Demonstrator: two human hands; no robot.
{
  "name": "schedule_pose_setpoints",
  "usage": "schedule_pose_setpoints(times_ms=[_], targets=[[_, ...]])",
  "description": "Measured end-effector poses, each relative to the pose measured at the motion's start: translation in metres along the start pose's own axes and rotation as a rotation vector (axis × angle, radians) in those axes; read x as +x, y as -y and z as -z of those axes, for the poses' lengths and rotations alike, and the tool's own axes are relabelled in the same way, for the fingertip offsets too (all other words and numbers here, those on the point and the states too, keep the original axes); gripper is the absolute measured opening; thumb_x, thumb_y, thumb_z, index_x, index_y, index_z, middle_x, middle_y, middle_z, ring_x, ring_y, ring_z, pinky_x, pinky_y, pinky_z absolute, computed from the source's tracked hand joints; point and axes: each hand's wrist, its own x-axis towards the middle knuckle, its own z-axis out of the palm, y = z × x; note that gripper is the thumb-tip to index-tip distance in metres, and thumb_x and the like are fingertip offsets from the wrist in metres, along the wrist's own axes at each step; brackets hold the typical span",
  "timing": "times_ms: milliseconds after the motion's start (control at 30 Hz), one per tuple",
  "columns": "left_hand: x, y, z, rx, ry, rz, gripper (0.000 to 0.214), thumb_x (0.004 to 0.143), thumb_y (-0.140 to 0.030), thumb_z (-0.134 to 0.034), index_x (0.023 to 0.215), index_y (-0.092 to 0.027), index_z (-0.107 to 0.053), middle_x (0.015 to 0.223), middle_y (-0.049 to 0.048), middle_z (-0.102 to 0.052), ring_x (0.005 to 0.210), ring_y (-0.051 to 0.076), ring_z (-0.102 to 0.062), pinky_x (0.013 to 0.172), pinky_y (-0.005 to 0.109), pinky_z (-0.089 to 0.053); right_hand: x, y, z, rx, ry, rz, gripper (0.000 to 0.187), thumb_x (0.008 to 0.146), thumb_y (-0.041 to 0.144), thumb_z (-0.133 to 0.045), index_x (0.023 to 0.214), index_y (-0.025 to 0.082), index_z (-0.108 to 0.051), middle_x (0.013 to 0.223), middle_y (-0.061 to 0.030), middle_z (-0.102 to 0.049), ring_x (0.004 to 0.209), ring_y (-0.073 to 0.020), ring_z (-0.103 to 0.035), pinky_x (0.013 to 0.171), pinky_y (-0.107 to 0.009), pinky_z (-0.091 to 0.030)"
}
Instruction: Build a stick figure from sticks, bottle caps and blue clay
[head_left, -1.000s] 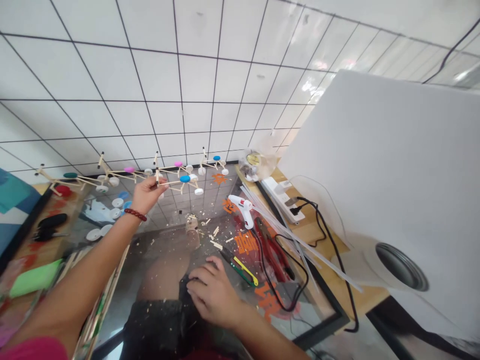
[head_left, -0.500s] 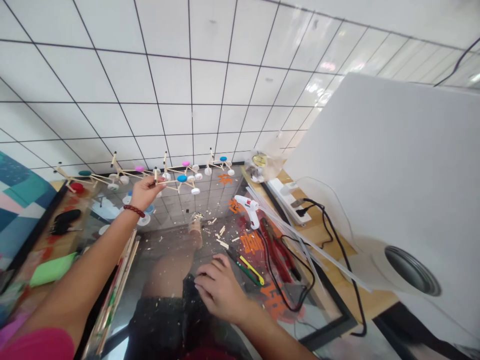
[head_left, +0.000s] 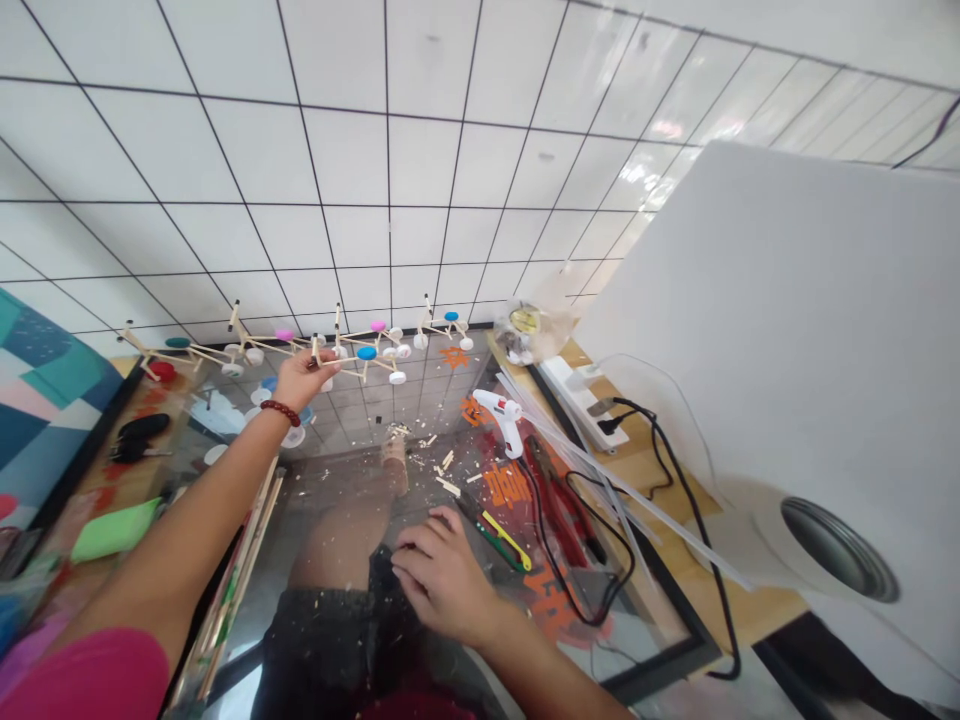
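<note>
My left hand (head_left: 300,378), with a red bead bracelet on its wrist, reaches to the back of the glass table (head_left: 345,480) and is closed on a small stick model with a blue cap and white bottle-cap wheels (head_left: 358,360). Similar stick models (head_left: 225,350) stand in a row along the tiled wall. My right hand (head_left: 439,575) rests on the glass near the front, fingers curled down; nothing shows in it. Green and yellow-handled cutters (head_left: 499,535) lie just to its right.
A white glue gun (head_left: 501,415) with a black cord (head_left: 600,590), red pliers (head_left: 559,495), clear glue sticks (head_left: 600,470) and a power strip (head_left: 574,390) sit at the right. A large white board (head_left: 787,350) stands right. Wood scraps (head_left: 435,465), loose white caps (head_left: 259,395), a green sponge (head_left: 112,530), long sticks (head_left: 232,590) left.
The view has drifted slightly; my left hand stays at the row of models holding the blue-capped one. My right hand has hardly moved.
</note>
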Motion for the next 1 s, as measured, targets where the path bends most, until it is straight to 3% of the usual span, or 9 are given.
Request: schedule_pose_setpoints(times_ms=[133, 233, 333, 500, 733, 1000], targets=[[-0.002, 0.000, 0.004, -0.017, 0.051, 0.049, 0.053, 0.049, -0.043, -0.100, 0.091, -0.018, -0.080, 0.099, 0.0095, -0.082, 0.098, 0.030, -0.076, 0.098, 0.048, -0.063, -0.001, 0.000, -0.001, 0.011, 0.013, -0.003, 0.015, 0.096, 0.014, -0.067, 0.103, 0.026, -0.070, 0.101, -0.0005, -0.079, 0.090, -0.0199, -0.068, 0.109, -0.047, -0.042], [-0.004, -0.001, 0.009, -0.067, 0.094, 0.081, 0.072, 0.038, -0.046, -0.105, 0.099, -0.018, -0.079, 0.110, 0.0109, -0.082, 0.107, 0.032, -0.076, 0.101, 0.050, -0.063, -0.001, 0.000, -0.001, 0.008, 0.015, -0.007, 0.015, 0.096, 0.014, -0.068, 0.103, 0.027, -0.071, 0.102, -0.0003, -0.079, 0.090, -0.0199, -0.067, 0.109, -0.047, -0.043], [-0.008, -0.003, 0.016, -0.080, 0.136, 0.096, 0.081, 0.034, -0.051, -0.107, 0.103, -0.019, -0.079, 0.112, 0.0114, -0.081, 0.110, 0.034, -0.075, 0.102, 0.052, -0.064, -0.001, 0.000, 0.000, 0.012, 0.001, -0.004, 0.014, 0.096, 0.014, -0.068, 0.102, 0.026, -0.071, 0.102, -0.0004, -0.079, 0.090, -0.0199, -0.067, 0.110, -0.047, -0.042], [-0.013, -0.006, 0.021, -0.043, 0.201, 0.110, 0.079, 0.031, -0.056, -0.107, 0.095, -0.019, -0.080, 0.098, 0.0088, -0.082, 0.103, 0.033, -0.076, 0.102, 0.054, -0.063, -0.002, 0.000, 0.000, 0.030, -0.002, -0.004, 0.016, 0.095, 0.011, -0.069, 0.103, 0.025, -0.071, 0.102, -0.0007, -0.078, 0.092, -0.0197, -0.067, 0.110, -0.046, -0.040], [-0.022, -0.006, 0.015, -0.064, 0.150, 0.066, 0.076, 0.029, -0.056, -0.108, 0.089, -0.018, -0.081, 0.097, 0.0084, -0.082, 0.098, 0.030, -0.076, 0.106, 0.054, -0.061, -0.002, -0.001, -0.002, 0.026, -0.006, -0.002, 0.013, 0.096, 0.013, -0.071, 0.100, 0.025, -0.073, 0.102, -0.0003, -0.078, 0.092, -0.0185, -0.065, 0.111, -0.045, -0.042], [-0.047, -0.005, -0.006, -0.011, 0.137, -0.006, 0.062, 0.042, -0.058, -0.103, 0.085, -0.021, -0.079, 0.094, 0.0058, -0.078, 0.091, 0.027, -0.073, 0.096, 0.049, -0.064, -0.003, 0.000, 0.001, 0.026, 0.011, -0.016, 0.015, 0.098, 0.014, -0.070, 0.106, 0.025, -0.074, 0.104, -0.0008, -0.078, 0.092, -0.0193, -0.067, 0.112, -0.047, -0.041]])
